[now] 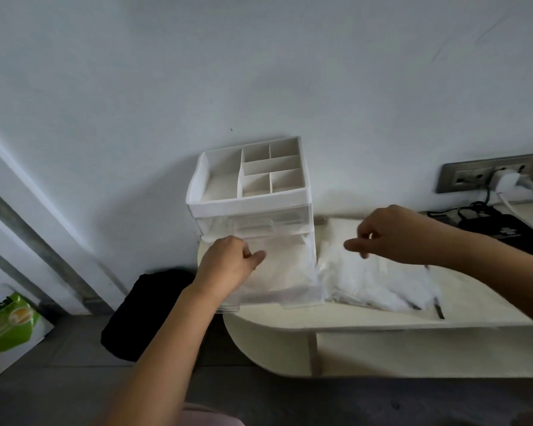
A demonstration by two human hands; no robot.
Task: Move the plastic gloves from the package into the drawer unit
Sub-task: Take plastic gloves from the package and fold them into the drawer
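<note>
The white drawer unit (250, 204) stands on the left end of the shelf, with open compartments on top and clear drawers below. Its lower drawer (293, 290) is pulled out toward me, and thin whitish plastic gloves (286, 272) lie inside. My left hand (228, 265) is in the drawer's back left, knuckles up, fingers curled down onto the gloves. The clear package of plastic gloves (379, 284) lies flat just right of the drawer. Just above its far edge hovers my right hand (391, 235), its fingers loosely curled and the index finger pointing left, with nothing visible in it.
The cream shelf (382, 318) has a rounded left end and a lower tier. A black device with cables (505, 232) lies at the back right under a wall socket (490, 173) with a white charger. On the floor sit a black bag (142, 312) and a green-and-white bag (10, 327).
</note>
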